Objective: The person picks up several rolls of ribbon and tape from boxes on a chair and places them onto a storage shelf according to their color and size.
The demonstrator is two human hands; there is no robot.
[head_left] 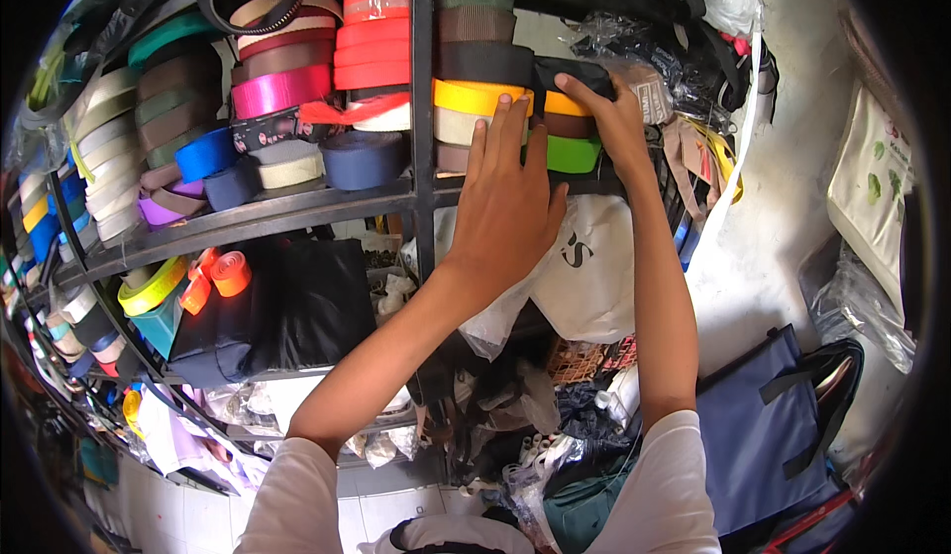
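On a shelf of stacked webbing rolls, my left hand [505, 193] lies with its fingers stretched out against a yellow webbing roll [461, 97] and a cream roll [454, 126] below it. My right hand [616, 118] is closed at the right end of a black webbing roll [573, 74], its thumb across the front. The far fingertips are hidden behind the roll. Under that black roll sit an orange-and-brown roll [565, 105] and a green roll [574, 154]. A wider black roll [483, 62] rests on the yellow one.
A dark metal upright [423, 89] divides the shelf. To its left stand red rolls [371, 44], a navy roll [365, 161] and several more stacks. A white bag [594, 267] hangs below my hands. At right, a blue bag [763, 425] leans near the wall.
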